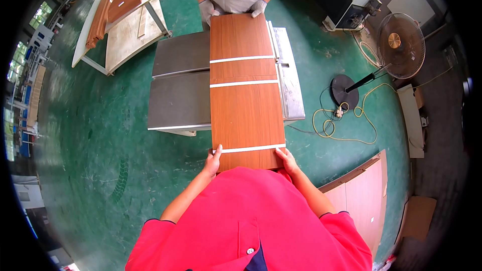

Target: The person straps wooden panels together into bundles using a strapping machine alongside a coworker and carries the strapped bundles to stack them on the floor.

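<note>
Two bare hands (213, 159) (287, 160), gripped brown panelling (247, 115) (three white bands (248, 148))

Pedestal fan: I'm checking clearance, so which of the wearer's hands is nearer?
Right: the right hand grips the wood-grain panel along the edge facing the pedestal fan; the left hand holds the opposite edge, farther away.

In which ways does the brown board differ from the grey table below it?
The board is reddish brown with white strips; the table is grey and silvery. The board is narrower than the table. The left hand and right hand hold the board; the table stands on the floor. Both have flat tops.
</note>
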`<act>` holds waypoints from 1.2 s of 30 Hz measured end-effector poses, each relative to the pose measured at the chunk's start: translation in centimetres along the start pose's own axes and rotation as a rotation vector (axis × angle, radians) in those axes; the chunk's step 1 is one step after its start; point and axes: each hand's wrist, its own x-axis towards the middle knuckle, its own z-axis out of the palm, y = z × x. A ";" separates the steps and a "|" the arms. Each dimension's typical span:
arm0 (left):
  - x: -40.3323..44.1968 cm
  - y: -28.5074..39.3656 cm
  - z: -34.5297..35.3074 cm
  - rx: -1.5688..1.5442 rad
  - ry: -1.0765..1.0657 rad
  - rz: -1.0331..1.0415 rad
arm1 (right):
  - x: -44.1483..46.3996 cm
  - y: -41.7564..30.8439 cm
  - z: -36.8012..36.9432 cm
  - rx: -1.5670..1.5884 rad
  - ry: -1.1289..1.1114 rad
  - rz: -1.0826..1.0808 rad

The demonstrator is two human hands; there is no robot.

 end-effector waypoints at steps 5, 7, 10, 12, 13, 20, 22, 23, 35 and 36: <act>-0.7 -0.2 0.2 0.068 0.029 0.045 | -0.4 0.7 0.2 0.097 0.003 -0.010; -0.8 -1.5 0.0 0.039 0.019 0.094 | -1.1 1.2 0.0 0.170 0.004 -0.002; -2.7 -4.0 -0.4 0.044 0.030 0.103 | -3.3 2.8 -0.1 0.232 0.037 0.026; -4.3 -5.2 -0.8 0.046 0.029 0.080 | -5.7 2.9 0.6 0.246 0.072 0.072; -5.0 -5.5 -1.1 0.038 0.017 0.066 | -6.7 3.2 0.9 0.251 0.088 0.093; -11.8 -8.4 -3.3 0.107 -0.066 0.037 | -15.4 2.3 5.2 0.377 0.123 0.240; -13.6 -10.0 -4.1 0.126 -0.094 -0.004 | -18.0 3.5 5.1 0.376 0.152 0.272; -13.8 -10.7 -3.9 0.108 -0.080 0.040 | -18.4 5.2 4.3 0.356 0.127 0.210; -18.5 -10.4 -1.8 0.111 0.007 -0.104 | -19.5 11.0 -0.7 0.039 0.160 0.028; -18.8 -10.1 -1.7 0.114 -0.003 -0.133 | -19.7 10.7 -0.7 0.004 0.159 0.045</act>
